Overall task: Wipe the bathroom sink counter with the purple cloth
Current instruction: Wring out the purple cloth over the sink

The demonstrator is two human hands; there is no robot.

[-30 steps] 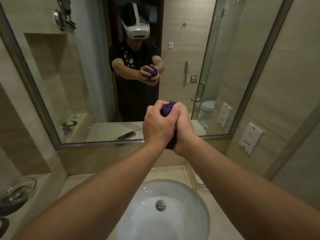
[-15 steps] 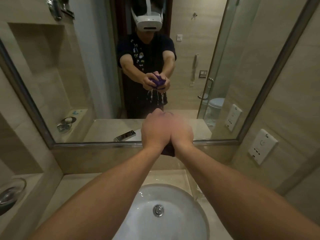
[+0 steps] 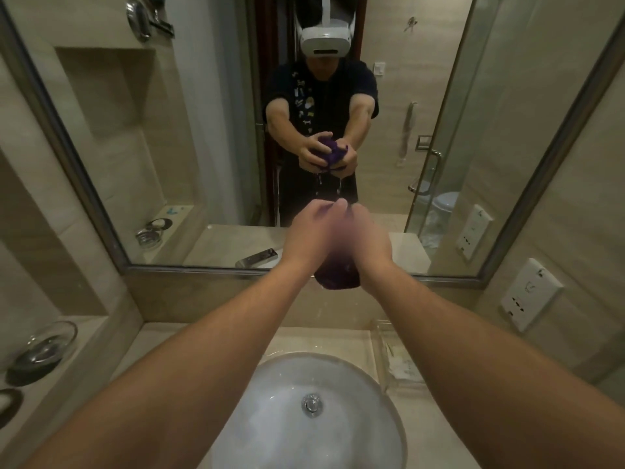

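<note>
My left hand [image 3: 311, 236] and my right hand [image 3: 367, 243] are pressed together above the back of the white sink basin [image 3: 270, 401], both gripping the bunched purple cloth [image 3: 336, 279]. Only the cloth's lower lump shows below my hands. In the mirror [image 3: 220, 130] the cloth is squeezed between the two hands and water drips from it. The beige sink counter [image 3: 287, 336] runs around the basin below my forearms.
A clear plastic tray [image 3: 395, 360] lies on the counter right of the basin. Glass dishes [image 3: 44, 346] sit on a ledge at the left. A white wall socket [image 3: 531, 292] is at the right. A metal drain [image 3: 311, 402] sits mid-basin.
My hands have stayed clasped on the cloth while squeezing; water now drips from it in the mirror. The view has tilted downward, showing more of the basin.
</note>
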